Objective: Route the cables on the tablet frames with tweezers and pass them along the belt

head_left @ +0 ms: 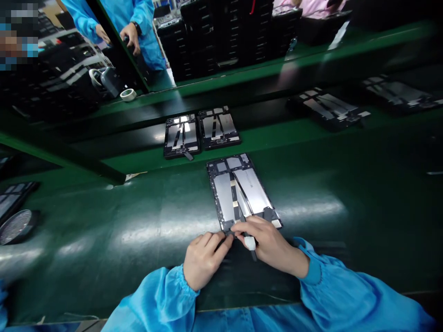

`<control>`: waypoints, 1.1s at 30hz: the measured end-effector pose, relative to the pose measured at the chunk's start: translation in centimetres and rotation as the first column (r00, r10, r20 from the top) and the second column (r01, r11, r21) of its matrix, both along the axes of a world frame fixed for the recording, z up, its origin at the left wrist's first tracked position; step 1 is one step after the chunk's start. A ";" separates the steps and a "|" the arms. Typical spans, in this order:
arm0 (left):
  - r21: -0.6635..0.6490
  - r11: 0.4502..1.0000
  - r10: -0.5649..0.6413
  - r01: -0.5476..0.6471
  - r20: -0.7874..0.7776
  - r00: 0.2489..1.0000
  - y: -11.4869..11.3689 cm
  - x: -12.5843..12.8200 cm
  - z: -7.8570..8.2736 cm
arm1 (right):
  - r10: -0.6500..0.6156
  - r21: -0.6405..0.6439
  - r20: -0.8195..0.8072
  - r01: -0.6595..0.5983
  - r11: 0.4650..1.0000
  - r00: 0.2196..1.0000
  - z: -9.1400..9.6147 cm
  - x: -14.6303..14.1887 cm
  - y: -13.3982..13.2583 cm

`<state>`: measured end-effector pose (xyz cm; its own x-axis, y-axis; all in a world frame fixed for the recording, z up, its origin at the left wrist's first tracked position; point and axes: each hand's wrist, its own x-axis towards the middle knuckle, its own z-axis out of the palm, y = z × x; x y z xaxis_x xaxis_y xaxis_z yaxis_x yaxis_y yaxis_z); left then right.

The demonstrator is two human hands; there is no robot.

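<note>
An opened tablet lies tilted on the green bench in front of me, its silver battery plates, dark strips and black frame exposed. My left hand is closed, its bent fingertips gripping the lower left edge of the tablet. Over the tablet's lower end, my right hand pinches a slim dark tool with a white wrapping around it. The tool's back end sticks out below the fingers toward me. Its working tip and the part under both hands' fingertips are hidden.
Two opened tablets sit side by side beyond mine, with more at the right. A green post rises at the left. A round dish lies far left; a tape roll rests on the ledge. A co-worker's hand shows behind.
</note>
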<state>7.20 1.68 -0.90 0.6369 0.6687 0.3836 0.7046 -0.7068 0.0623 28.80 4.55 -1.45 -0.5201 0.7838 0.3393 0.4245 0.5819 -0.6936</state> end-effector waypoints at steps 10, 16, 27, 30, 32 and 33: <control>-0.025 1.000 -0.012 0.015 0.109 0.994 0.0 -0.4 -0.6 | 0.004 0.006 -0.010 -0.004 1.000 1.000 -0.3 0.0 -0.1; -0.026 0.999 -0.034 0.034 0.023 0.999 0.0 -0.7 -0.5 | -0.008 -0.064 -0.013 0.007 0.998 1.000 -0.4 0.2 0.0; -0.051 0.999 -0.012 0.011 -0.029 1.000 -0.1 -0.4 -0.6 | -0.075 -0.236 -0.155 0.037 0.971 0.985 1.8 1.8 -0.8; -0.083 0.997 -0.006 0.005 -0.013 1.000 -0.1 -0.4 -0.8 | -0.158 -0.405 -0.195 0.067 0.912 0.968 2.0 2.5 -1.9; -0.095 0.995 -0.007 0.007 0.000 1.000 -0.1 -0.4 -0.9 | -0.191 -0.479 -0.215 0.067 0.875 0.958 1.7 2.4 -2.4; -0.099 0.995 -0.008 0.009 0.007 1.000 -0.1 -0.5 -1.0 | -0.200 -0.496 -0.218 0.068 0.866 0.955 1.5 2.2 -2.6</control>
<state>6.71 1.59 -1.89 0.6405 0.6981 0.3200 0.6980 -0.7029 0.1365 31.05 1.93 0.03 -0.3454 0.9384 0.0104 0.2451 0.1010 -0.9642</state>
